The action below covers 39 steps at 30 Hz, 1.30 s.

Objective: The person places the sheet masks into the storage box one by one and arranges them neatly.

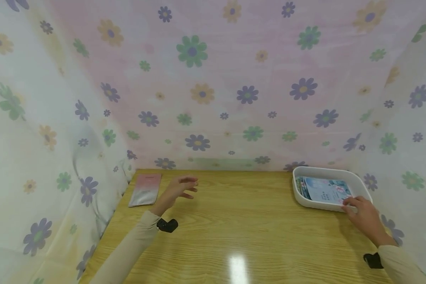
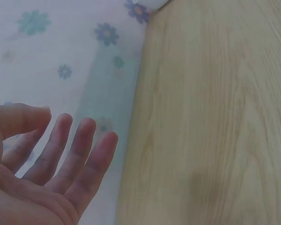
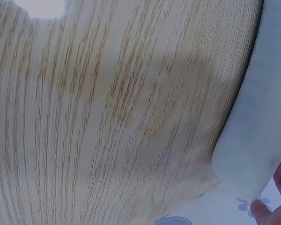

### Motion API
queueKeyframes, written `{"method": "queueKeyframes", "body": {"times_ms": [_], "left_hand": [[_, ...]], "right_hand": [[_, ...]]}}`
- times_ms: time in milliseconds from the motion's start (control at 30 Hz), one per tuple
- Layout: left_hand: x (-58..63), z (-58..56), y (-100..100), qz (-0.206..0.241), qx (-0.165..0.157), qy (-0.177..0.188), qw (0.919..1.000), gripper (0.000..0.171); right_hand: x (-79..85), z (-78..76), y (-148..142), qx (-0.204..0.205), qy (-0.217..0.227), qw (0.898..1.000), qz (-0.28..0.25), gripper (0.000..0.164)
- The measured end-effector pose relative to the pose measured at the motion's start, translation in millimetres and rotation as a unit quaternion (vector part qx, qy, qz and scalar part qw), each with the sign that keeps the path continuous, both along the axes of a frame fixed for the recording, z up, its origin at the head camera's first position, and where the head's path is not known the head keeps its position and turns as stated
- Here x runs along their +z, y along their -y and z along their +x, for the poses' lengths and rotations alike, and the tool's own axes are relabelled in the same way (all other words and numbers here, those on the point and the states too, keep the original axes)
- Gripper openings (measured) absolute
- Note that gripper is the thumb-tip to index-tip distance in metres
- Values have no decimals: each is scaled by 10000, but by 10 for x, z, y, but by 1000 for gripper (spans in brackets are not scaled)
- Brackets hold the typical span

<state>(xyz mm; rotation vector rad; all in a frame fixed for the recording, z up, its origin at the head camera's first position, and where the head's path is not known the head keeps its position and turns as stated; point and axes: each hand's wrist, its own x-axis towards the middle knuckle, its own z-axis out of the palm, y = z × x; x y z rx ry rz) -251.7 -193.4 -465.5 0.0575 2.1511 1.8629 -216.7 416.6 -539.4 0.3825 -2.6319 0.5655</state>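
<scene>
My right hand (image 1: 365, 216) is at the front right rim of a white tray (image 1: 319, 203), fingertips over the rim by a light blue flowered packet (image 1: 324, 190). In the right wrist view, the thumb (image 3: 261, 212) stands apart from the fingers, which the tray wall (image 3: 253, 112) partly hides; no grip on a packet shows. More packets (image 1: 301, 187) lie under the blue one at the tray's left end. My left hand (image 1: 177, 192) hovers over the table with its fingers loosely bent, holding nothing. Left of it lies a flat pink and silver packet (image 1: 145, 190).
The wood-grain table (image 1: 241, 221) stretches between both hands. Flowered cloth (image 1: 230, 130) hangs behind the table and along both sides, close to the tray's right end.
</scene>
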Motion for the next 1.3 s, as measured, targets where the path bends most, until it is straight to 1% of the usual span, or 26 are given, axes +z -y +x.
{"method": "queueKeyframes", "body": {"times_ms": [133, 233, 367, 500, 567, 733, 800, 900, 967, 1133, 1300], "left_hand": [[-13, 28, 182, -82, 232, 106, 9996, 32], [-43, 50, 328, -141, 326, 119, 9993, 34], [-96, 94, 529, -220, 459, 91, 9987, 39], [-127, 145, 730, -263, 712, 188, 9969, 42], [-139, 159, 831, -257, 852, 265, 9957, 43], [-179, 166, 1053, -316, 1154, 436, 9919, 48], [-196, 174, 1124, -314, 1293, 477, 9900, 49], [-217, 215, 1221, -283, 1455, 473, 9878, 50], [-225, 244, 1274, -228, 1532, 474, 9868, 49], [-233, 287, 1400, -286, 1668, 526, 9842, 48], [-279, 312, 1528, -207, 2072, 617, 9761, 49]], "right_hand": [[-2, -8, -7, 25, -14, 10000, 0, 14], [-9, -15, -11, 6, 5, 10000, 4, 14], [-22, -27, -15, -39, 115, 9999, 11, 14], [-33, -29, -9, -30, 201, 9998, 19, 14], [-35, -22, -7, -11, 177, 9998, 29, 14], [-38, -23, -11, 4, -46, 10000, 44, 15], [-43, -30, -18, -10, -84, 10000, 44, 14], [-56, -47, -30, -11, -43, 10000, 23, 13], [-54, -54, -33, -22, -11, 10000, 12, 12], [-44, -54, -25, -3, -72, 9999, 83, 13], [-47, -43, -7, 12, -43, 9999, 91, 15]]}}
